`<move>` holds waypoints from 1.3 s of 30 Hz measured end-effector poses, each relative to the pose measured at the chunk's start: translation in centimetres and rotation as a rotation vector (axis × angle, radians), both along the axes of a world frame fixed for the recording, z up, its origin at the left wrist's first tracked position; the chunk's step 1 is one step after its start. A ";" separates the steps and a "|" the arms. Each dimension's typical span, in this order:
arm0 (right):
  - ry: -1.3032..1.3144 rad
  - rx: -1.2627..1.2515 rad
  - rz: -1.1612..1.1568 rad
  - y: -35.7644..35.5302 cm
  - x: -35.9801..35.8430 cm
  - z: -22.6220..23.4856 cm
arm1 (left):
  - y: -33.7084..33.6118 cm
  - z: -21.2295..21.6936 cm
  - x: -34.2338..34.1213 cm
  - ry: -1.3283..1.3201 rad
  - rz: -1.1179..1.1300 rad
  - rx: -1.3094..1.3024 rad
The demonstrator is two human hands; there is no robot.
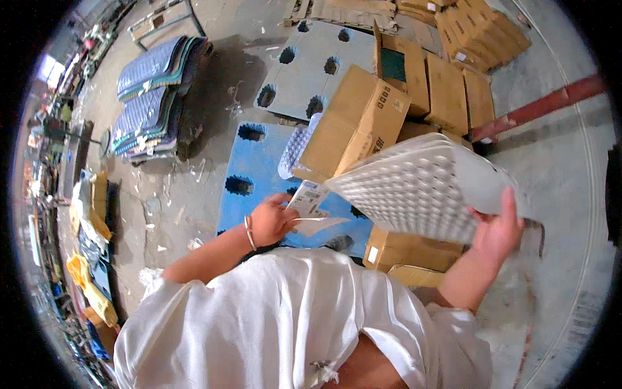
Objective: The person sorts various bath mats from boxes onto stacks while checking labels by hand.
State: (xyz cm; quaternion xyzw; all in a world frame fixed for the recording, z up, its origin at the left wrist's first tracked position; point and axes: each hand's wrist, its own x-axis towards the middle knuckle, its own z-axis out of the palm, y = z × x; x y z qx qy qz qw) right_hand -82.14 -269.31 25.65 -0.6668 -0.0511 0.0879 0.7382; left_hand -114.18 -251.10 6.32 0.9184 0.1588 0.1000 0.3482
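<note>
Work looks only partway done: right of centre, the right hand [499, 223] grips a white dimpled mat [408, 188] outside the cartons [337, 123], while centre-left, the left hand [272, 219] pinches a printed card [310, 196], perhaps loose.

I'm viewing a warehouse-like workshop: a blue pallet [267, 159] is lying near, cardboard cartons [478, 35] are standing stacked far right, and ribbed mats [148, 70] are lying piled far left.
</note>
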 end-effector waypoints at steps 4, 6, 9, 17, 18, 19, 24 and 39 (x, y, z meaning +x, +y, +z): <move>-0.230 0.143 0.367 9.4 -6.6 1.8 | 3.9 3.3 -2.9 -0.159 -0.093 0.259; -0.255 0.173 0.453 14.1 -10.6 3.1 | 6.4 3.8 -4.8 -0.223 -0.029 0.217; -0.275 0.215 0.576 20.9 -15.6 3.8 | 9.9 4.7 -8.8 -0.249 -0.009 0.183; -0.284 0.103 0.899 35.9 -26.3 6.3 | 18.0 7.3 -21.2 -0.298 0.253 0.202; -0.289 0.091 0.934 36.9 -27.0 6.2 | 18.9 7.5 -22.2 -0.282 0.282 0.215; -0.308 0.078 0.971 38.3 -27.9 6.5 | 19.5 7.7 -23.2 -0.267 0.313 0.226; -0.297 0.078 1.165 45.1 -30.6 7.1 | 21.8 8.9 -27.8 -0.285 0.470 0.150; -0.455 0.289 1.539 59.7 -40.0 10.0 | 34.3 4.5 -34.3 -0.132 0.749 0.197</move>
